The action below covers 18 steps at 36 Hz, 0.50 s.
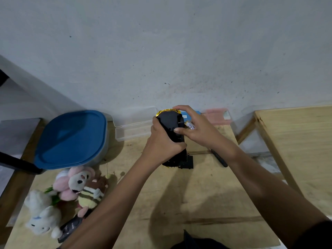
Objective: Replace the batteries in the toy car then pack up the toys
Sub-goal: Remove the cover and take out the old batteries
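Note:
The toy car (172, 123), gold-bodied with a black underside, is held upside down above the wooden table (179, 194). My left hand (161, 144) grips its left side and middle. My right hand (195, 126) curls over the car's right side, thumb pressing on the underside, and holds a white battery (190, 125) in its fingers. A black battery cover (187, 162) lies on the table just below the car. A dark screwdriver (219, 158) lies to its right, partly behind my right forearm.
A grey bin with a blue lid (71, 139) stands at the left. Several plush toys (71, 193) lie in front of it, with a dark remote (70, 229) beside them. Clear (133, 123) and pink (215, 115) plastic containers sit against the wall. A second wooden table (296, 144) is at the right.

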{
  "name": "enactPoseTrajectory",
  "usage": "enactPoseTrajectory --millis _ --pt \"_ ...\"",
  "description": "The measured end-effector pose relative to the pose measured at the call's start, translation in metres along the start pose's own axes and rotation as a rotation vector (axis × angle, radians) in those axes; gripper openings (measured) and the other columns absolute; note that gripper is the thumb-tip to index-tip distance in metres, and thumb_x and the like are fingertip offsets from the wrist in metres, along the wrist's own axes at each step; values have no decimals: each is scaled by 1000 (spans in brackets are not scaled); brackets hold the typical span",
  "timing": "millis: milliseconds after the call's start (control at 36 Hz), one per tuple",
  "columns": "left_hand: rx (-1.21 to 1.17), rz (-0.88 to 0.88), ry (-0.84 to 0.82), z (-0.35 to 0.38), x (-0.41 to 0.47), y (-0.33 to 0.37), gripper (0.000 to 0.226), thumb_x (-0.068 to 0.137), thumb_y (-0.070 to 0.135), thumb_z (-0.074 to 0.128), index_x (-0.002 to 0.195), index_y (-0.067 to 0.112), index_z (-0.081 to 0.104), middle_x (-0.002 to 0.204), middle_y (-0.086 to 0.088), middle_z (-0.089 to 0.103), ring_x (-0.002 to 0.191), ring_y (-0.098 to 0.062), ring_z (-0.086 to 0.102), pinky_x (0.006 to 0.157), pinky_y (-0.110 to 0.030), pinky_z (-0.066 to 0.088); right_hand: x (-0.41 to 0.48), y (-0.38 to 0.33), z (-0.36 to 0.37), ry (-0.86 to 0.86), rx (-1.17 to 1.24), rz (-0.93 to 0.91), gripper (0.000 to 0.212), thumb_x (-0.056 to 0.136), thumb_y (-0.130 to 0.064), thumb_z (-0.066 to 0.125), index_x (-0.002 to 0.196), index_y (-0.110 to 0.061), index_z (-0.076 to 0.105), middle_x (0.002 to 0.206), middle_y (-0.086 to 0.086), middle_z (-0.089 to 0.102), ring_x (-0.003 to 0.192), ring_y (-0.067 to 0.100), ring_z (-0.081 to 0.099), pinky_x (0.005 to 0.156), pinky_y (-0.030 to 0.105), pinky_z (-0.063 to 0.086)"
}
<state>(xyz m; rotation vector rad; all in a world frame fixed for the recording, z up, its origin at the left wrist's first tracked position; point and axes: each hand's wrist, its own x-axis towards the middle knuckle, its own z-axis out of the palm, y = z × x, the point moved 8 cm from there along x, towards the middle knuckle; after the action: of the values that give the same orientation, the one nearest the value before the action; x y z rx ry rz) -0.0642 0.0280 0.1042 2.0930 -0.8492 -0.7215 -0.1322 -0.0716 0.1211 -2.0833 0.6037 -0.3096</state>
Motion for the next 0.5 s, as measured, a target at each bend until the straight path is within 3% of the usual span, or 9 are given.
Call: enactPoseTrajectory --millis 111,222,278,361,417,500 --pt "-7 10 -74 1 1 -4 83 50 47 63 122 34 24 110 -2 52 92 -20 62 77 -45 56 -1 9 1 -15 92 20 48 84 -29 66 121 -46 42 130 -3 52 122 18 49 97 31 42" --pt "-26 50 -107 1 2 -8 79 54 46 67 122 37 27 111 -1 54 95 -21 62 77 -46 56 -1 17 1 -21 143 62 46 83 -31 67 119 -48 44 128 9 54 113 28 54 95 39 47" --pt "-44 87 -117 1 3 -8 82 58 45 69 128 37 26 112 -3 55 98 -22 62 79 -46 56 -1 17 0 -22 180 66 46 84 -29 66 121 -45 45 128 0 54 113 22 55 92 32 46" --pt "-66 143 -137 3 6 -10 97 64 49 71 142 33 17 119 -3 54 104 -21 62 83 -45 55 0 19 -1 -27 207 74 46 85 -30 66 122 -44 44 135 -11 47 122 16 49 100 32 41" --pt "-77 160 -135 1 5 -11 103 67 53 70 147 33 8 123 -2 52 105 -14 60 85 -41 54 0 18 -3 -31 215 81 46 85 -31 65 123 -45 44 136 -13 45 122 14 48 97 27 39" --pt "-96 205 -128 -3 0 -6 107 75 49 71 147 40 -7 133 3 39 111 13 41 94 -27 43 0 12 -9 -31 235 62 45 87 -26 63 125 -41 43 131 -18 46 110 0 52 84 12 39"
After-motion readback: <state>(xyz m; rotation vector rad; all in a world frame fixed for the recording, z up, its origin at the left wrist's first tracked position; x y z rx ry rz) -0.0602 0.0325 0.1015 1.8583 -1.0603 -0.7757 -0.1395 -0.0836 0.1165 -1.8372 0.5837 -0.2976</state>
